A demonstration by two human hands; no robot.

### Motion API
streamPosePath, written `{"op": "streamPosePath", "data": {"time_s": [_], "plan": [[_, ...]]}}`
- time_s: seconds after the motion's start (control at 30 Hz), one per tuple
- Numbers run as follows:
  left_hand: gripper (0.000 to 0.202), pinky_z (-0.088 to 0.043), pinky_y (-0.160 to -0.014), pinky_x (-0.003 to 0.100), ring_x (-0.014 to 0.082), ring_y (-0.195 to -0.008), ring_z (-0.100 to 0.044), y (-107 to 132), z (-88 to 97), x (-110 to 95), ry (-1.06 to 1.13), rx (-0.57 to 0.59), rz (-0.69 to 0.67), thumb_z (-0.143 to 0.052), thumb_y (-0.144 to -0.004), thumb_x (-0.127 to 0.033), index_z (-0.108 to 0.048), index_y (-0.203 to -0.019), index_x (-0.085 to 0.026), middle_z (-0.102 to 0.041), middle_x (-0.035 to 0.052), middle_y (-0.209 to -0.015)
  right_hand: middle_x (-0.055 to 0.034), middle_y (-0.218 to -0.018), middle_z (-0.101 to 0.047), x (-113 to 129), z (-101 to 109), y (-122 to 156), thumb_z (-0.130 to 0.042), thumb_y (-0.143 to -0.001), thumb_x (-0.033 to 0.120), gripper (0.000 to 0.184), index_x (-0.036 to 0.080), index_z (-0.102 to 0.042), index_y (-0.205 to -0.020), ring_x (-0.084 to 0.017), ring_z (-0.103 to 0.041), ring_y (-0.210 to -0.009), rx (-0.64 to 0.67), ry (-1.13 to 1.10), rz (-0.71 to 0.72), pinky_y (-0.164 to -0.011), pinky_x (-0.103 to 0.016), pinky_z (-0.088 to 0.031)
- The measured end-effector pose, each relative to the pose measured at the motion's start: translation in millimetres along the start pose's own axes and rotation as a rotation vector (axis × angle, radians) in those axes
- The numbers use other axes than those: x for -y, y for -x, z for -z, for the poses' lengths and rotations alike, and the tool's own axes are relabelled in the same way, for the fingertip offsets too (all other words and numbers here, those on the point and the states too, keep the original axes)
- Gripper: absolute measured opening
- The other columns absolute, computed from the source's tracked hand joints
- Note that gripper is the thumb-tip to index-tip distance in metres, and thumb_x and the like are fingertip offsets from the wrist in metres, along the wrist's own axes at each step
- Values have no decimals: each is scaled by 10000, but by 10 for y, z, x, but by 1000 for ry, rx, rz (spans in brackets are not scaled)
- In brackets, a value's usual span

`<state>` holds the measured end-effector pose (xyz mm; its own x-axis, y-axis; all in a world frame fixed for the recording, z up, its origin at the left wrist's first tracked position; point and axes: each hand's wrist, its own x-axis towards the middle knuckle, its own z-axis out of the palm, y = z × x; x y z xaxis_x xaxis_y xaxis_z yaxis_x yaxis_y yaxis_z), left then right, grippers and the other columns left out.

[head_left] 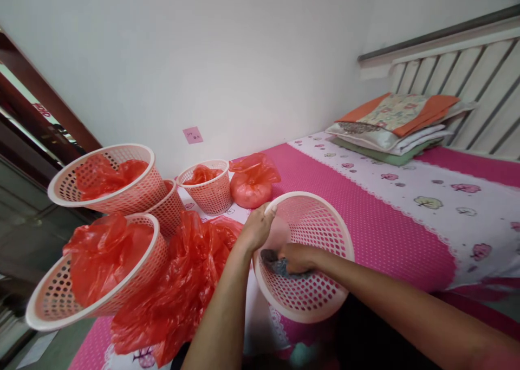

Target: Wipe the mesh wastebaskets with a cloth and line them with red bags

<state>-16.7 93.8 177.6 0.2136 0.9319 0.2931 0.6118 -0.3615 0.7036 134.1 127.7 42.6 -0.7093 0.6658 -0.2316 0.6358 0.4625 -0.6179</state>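
A pink perforated plastic basket lies tipped on the bed, its wide mouth toward me. My left hand grips the basket's rim at the upper left, thumb over the edge. Inside the basket, my right hand is closed on a grey cloth, which lies against the inner wall. Part of the cloth is hidden by my fingers. Left of my left forearm spreads a crumpled heap of red plastic bags.
Several more pink baskets stand at the left, among them a large one and a tilted one, both holding red bags. A tied red bag sits by the wall. Folded bedding is stacked near the white headboard.
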Motion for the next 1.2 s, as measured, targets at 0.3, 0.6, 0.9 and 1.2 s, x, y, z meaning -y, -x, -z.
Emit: {"op": "streamPosePath", "data": {"time_s": [0.3, 0.6, 0.9, 1.2], "plan": [[490, -493, -1020, 406, 282, -1108, -680, -15, 3, 7, -36, 7, 33, -341, -1052, -415, -704, -1196, -119, -764, 144, -1194, -30, -1114, -767, 75, -202, 777, -857, -698, 389, 617, 209, -718, -1272, -278, -698, -1031, 0, -825, 249, -943, -391, -528], [479, -488, -1046, 406, 273, -1151, -674, 47, 59, 18, -20, -7, 44, -361, -1051, -441, -705, -1216, -151, -765, 116, -1213, -76, -985, -806, 213, -374, 1287, -856, -690, 467, 465, 206, -788, -1069, -309, -737, -973, -363, -1223, 5, -926, -458, -573], [475, -489, -1050, 387, 269, -1168, -671, 59, -2, 0, -7, -15, 22, -361, -1056, -421, -714, -1223, -152, -771, 108, -1211, -97, -946, -812, -13, 97, 1003, -811, -725, 389, 343, 180, -763, -993, -277, -771, -877, -791, -1497, -69, -885, -417, -608], [494, -447, -1125, 420, 270, -1193, -671, 82, 7, 4, -9, 0, 14, -359, -1051, -435, -705, -1250, -144, -755, 133, -1249, -40, -830, -779, -9, -69, -536, -686, -736, 171, 104, 204, -738, -820, -234, -710, -826, -695, -497, -31, -813, -345, -555]]}}
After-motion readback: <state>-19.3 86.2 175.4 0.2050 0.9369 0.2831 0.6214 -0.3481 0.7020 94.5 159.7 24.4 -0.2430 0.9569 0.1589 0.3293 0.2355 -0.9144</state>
